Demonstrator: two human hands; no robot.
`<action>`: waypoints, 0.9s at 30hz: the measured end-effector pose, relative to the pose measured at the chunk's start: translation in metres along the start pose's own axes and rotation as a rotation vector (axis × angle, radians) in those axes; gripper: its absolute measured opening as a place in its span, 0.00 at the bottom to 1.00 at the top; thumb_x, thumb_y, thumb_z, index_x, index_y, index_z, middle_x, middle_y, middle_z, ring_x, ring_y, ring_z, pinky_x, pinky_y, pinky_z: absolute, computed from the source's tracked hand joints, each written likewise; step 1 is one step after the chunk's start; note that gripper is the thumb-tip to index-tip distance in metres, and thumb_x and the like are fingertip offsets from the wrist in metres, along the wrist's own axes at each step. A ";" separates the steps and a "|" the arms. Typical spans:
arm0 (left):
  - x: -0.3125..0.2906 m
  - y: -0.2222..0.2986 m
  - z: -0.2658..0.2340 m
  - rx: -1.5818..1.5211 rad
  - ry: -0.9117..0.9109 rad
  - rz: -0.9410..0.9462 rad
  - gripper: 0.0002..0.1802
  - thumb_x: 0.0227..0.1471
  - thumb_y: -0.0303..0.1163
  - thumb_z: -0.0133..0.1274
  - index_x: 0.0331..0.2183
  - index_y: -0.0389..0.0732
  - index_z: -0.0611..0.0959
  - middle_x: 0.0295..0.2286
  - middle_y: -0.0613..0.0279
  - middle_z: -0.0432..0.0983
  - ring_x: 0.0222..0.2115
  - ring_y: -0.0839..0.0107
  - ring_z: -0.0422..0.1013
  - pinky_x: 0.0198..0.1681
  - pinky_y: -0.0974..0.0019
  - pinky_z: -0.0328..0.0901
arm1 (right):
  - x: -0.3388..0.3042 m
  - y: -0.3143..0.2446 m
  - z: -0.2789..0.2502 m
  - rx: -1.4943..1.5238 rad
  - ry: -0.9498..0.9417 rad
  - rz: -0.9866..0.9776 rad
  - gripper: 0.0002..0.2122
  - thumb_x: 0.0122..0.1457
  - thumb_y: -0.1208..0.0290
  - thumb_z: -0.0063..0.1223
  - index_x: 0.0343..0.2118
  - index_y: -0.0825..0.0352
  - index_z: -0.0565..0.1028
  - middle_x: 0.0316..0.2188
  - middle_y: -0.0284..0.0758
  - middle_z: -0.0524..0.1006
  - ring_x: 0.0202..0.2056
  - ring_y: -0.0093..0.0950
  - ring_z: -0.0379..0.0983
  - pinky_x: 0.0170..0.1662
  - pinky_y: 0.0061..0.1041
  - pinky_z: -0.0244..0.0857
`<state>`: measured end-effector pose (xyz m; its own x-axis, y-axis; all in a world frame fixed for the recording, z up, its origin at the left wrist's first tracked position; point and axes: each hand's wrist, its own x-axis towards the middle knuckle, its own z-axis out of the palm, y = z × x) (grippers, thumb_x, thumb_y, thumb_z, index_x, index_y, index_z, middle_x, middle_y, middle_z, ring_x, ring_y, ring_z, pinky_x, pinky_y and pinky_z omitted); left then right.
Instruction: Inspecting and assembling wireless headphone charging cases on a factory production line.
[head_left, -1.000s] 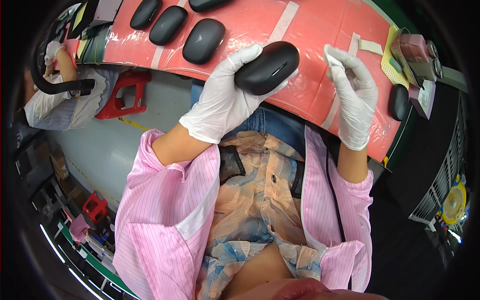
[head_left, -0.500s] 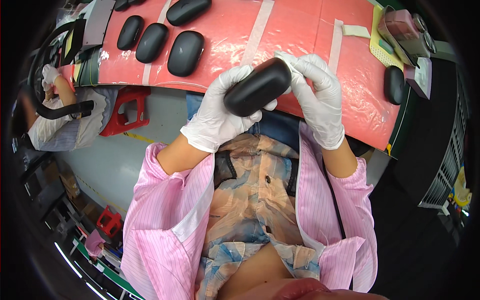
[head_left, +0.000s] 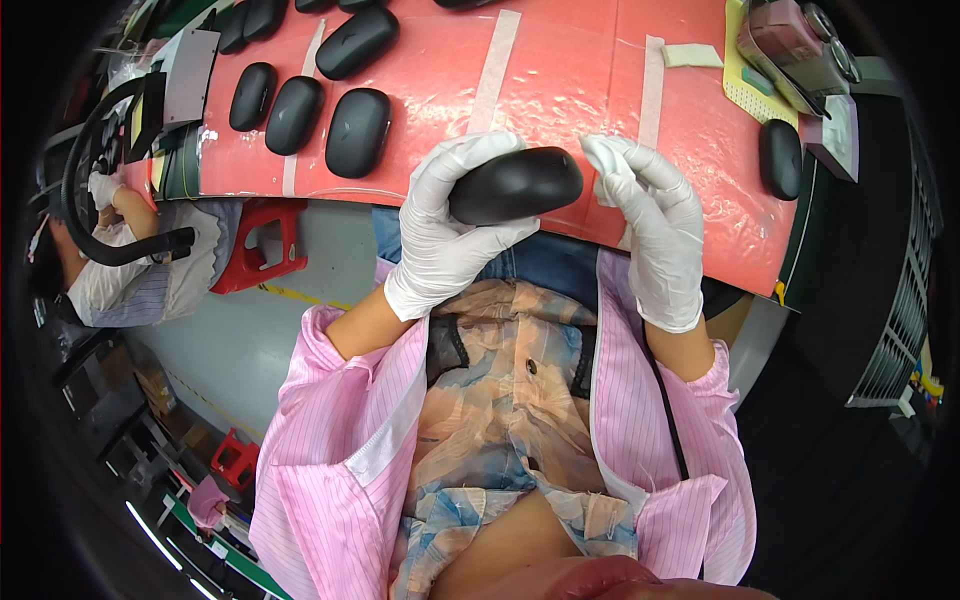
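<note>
A smooth black oblong case (head_left: 520, 187) with rounded ends is held over the table's near edge by my left hand (head_left: 430, 240). This hand wears a white glove; its fingers wrap the case's left end, with the thumb beneath. My right hand (head_left: 655, 235), also gloved in white, is just right of the case with a small gap between. Its fingers are pinched together around something white at the tips, which I cannot make out against the glove. On the table to the left, several similar black cases lie, the nearest one (head_left: 357, 133) beyond my left hand.
A red padded sheet (head_left: 560, 60) with pale tape strips covers the table. To the right are another black case (head_left: 780, 160), a folded white cloth (head_left: 692, 55), and a yellow tray (head_left: 750, 80) holding containers. At left are a black curved tube (head_left: 70, 170), a red stool (head_left: 262, 250) and another person's gloved hand (head_left: 103, 190).
My right hand has drawn away from the case, slightly right and down. My left hand has turned the case from slanted to nearly level. The whole view has shifted a little.
</note>
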<state>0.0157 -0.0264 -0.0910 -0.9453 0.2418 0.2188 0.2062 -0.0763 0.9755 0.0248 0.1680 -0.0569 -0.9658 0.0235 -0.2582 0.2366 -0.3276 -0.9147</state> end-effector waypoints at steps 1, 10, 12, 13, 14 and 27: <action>0.003 0.002 0.001 0.103 0.026 0.065 0.36 0.35 0.17 0.65 0.50 0.40 0.74 0.47 0.57 0.72 0.48 0.65 0.70 0.51 0.63 0.65 | -0.001 -0.002 0.001 0.003 0.004 0.002 0.15 0.61 0.74 0.50 0.49 0.75 0.73 0.42 0.34 0.77 0.37 0.17 0.68 0.44 0.18 0.62; 0.012 0.004 0.010 0.554 0.064 0.205 0.35 0.38 0.19 0.63 0.51 0.38 0.73 0.43 0.54 0.77 0.44 0.61 0.74 0.48 0.66 0.68 | -0.009 0.001 0.020 -1.079 -0.175 -0.857 0.15 0.49 0.84 0.54 0.42 0.67 0.79 0.27 0.34 0.71 0.30 0.28 0.69 0.35 0.22 0.63; 0.011 0.007 0.011 0.511 0.096 0.191 0.36 0.38 0.20 0.64 0.52 0.37 0.71 0.43 0.55 0.77 0.43 0.62 0.75 0.47 0.66 0.68 | -0.003 0.007 0.011 -0.964 -0.126 -0.783 0.15 0.50 0.84 0.54 0.42 0.68 0.78 0.27 0.34 0.72 0.30 0.28 0.69 0.36 0.23 0.64; 0.010 0.009 0.010 0.470 0.124 0.182 0.38 0.37 0.20 0.65 0.53 0.36 0.70 0.42 0.55 0.78 0.43 0.63 0.75 0.47 0.66 0.68 | 0.002 0.008 0.009 -0.847 -0.076 -0.710 0.14 0.51 0.84 0.54 0.42 0.69 0.78 0.28 0.34 0.72 0.30 0.28 0.70 0.37 0.24 0.64; 0.006 0.008 0.010 0.368 0.139 0.184 0.42 0.36 0.23 0.68 0.55 0.36 0.68 0.41 0.56 0.78 0.42 0.65 0.76 0.47 0.67 0.68 | 0.007 0.007 0.011 -0.770 -0.035 -0.599 0.13 0.54 0.84 0.50 0.43 0.70 0.77 0.28 0.35 0.73 0.32 0.27 0.71 0.39 0.24 0.65; 0.014 0.031 0.007 0.853 0.041 0.210 0.47 0.36 0.32 0.71 0.58 0.39 0.67 0.39 0.59 0.81 0.34 0.70 0.79 0.36 0.73 0.72 | -0.005 0.001 0.022 -1.131 -0.203 -1.033 0.16 0.45 0.83 0.57 0.40 0.64 0.81 0.29 0.34 0.71 0.29 0.27 0.68 0.34 0.27 0.62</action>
<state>0.0103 -0.0182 -0.0573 -0.8716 0.2682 0.4104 0.4800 0.6373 0.6029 0.0272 0.1465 -0.0500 -0.7294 -0.3732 0.5734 -0.6574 0.6142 -0.4366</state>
